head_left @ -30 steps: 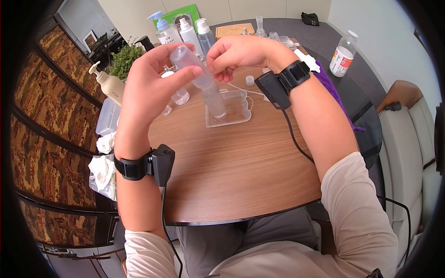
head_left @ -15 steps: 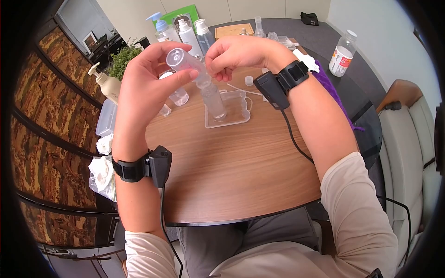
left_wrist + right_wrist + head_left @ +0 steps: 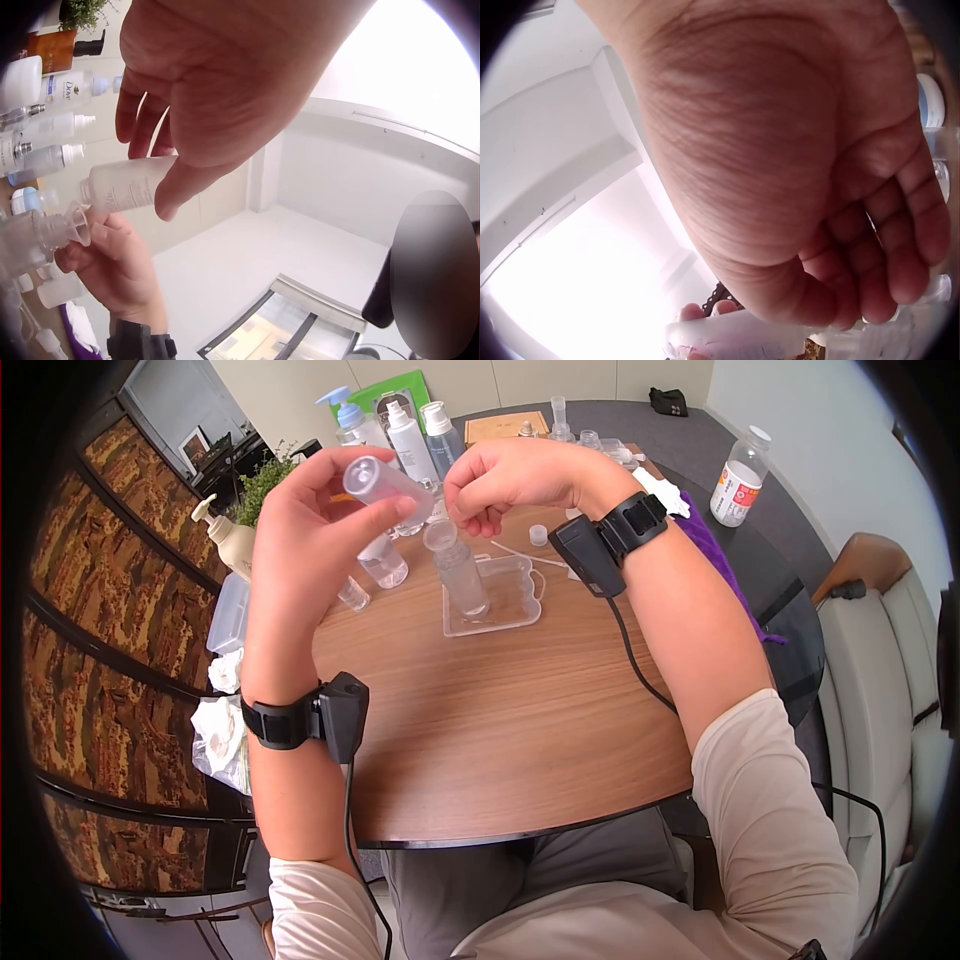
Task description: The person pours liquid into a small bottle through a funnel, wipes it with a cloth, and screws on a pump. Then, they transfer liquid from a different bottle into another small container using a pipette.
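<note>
In the head view my left hand grips a small frosted bottle between thumb and fingers, tilted with its base up. Its neck points toward a clear funnel, which sits in the mouth of an upright clear bottle. That bottle stands in a clear shallow tray. The left wrist view shows the held bottle apart from the funnel. My right hand, its fingers curled, hovers beside the funnel; no object shows in it.
Pump bottles and a green frame line the back. Small clear bottles stand left of the tray, a small cap behind it. A labelled bottle and purple cloth are at the right.
The held bottle has moved up and left, off the funnel, which is now uncovered. My right hand has stayed nearly still.
</note>
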Action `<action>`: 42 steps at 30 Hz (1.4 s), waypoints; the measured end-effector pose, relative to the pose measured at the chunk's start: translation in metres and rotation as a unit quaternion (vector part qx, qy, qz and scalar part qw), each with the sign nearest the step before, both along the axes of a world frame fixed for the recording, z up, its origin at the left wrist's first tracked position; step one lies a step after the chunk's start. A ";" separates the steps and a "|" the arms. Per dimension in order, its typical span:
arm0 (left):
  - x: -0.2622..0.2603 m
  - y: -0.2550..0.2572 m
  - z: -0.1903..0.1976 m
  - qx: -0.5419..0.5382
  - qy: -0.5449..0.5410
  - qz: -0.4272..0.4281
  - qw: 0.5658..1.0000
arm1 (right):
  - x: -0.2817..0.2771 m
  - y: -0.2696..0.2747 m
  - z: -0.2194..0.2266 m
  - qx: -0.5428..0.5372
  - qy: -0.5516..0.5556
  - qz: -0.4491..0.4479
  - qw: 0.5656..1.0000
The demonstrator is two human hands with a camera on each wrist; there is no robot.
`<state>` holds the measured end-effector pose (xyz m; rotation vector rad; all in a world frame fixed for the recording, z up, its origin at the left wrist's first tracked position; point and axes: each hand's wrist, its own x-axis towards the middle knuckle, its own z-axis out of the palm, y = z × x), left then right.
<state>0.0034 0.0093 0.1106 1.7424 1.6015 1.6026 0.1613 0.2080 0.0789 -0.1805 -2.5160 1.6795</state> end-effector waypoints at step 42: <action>-0.036 -0.035 -0.117 -0.086 -0.344 -0.057 0.933 | -0.004 0.008 -0.027 0.412 -0.340 -0.175 0.827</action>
